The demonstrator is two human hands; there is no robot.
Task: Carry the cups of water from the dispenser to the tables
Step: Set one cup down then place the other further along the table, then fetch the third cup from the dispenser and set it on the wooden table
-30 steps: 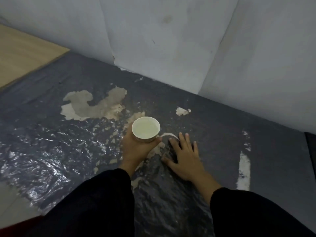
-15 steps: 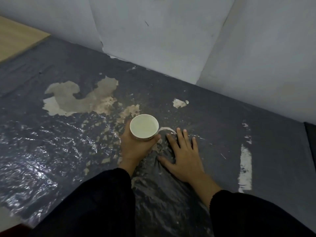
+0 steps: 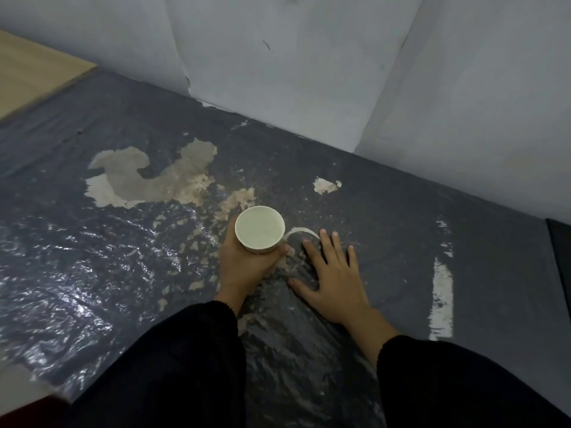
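A white paper cup [image 3: 259, 228] filled with water stands upright near the middle of a dark grey tabletop [image 3: 386, 211]. My left hand [image 3: 247, 267] is wrapped around the cup's side from below and behind. Just to the right of the cup, my right hand [image 3: 335, 276] lies flat on the tabletop with its fingers spread and holds nothing. Both arms wear black sleeves. Whether the cup's base touches the table is hidden by my left hand.
The tabletop's dark covering is wrinkled and peeled, with pale bare patches [image 3: 148, 177] left of the cup and a white streak [image 3: 441, 298] at the right. A grey wall [image 3: 309, 72] bounds the far edge. A light wooden surface [image 3: 34, 72] shows at the upper left.
The view has shifted slightly, and both hands and the cup keep about the same pose and place on the table.
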